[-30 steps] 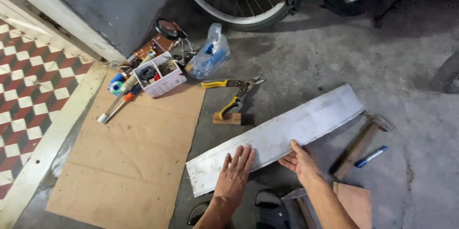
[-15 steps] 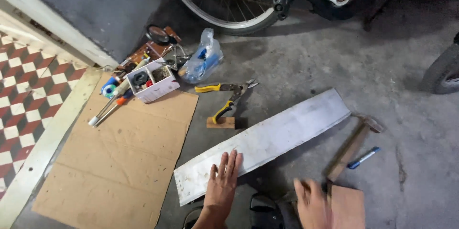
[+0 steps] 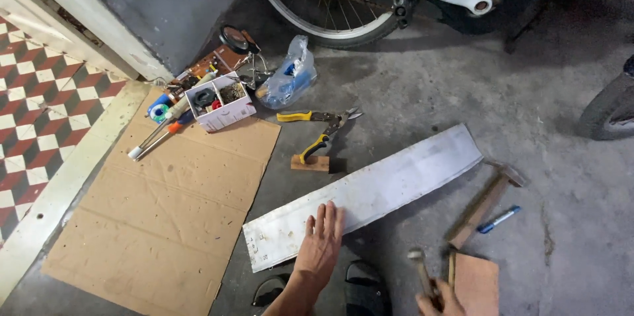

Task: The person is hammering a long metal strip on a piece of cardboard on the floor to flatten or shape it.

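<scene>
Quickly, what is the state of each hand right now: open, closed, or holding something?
Left hand: open, flat on the long metal sheet.
Right hand: closed around the handle of a hammer.

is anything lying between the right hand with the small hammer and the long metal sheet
Nothing visible does. The right hand grips a small hammer near the bottom edge, and only bare concrete floor lies between it and the long grey metal sheet, which the left hand presses flat.

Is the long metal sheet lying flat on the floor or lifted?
Flat: the metal sheet lies full length on the concrete, the left hand pressed palm-down on its near end.
</scene>
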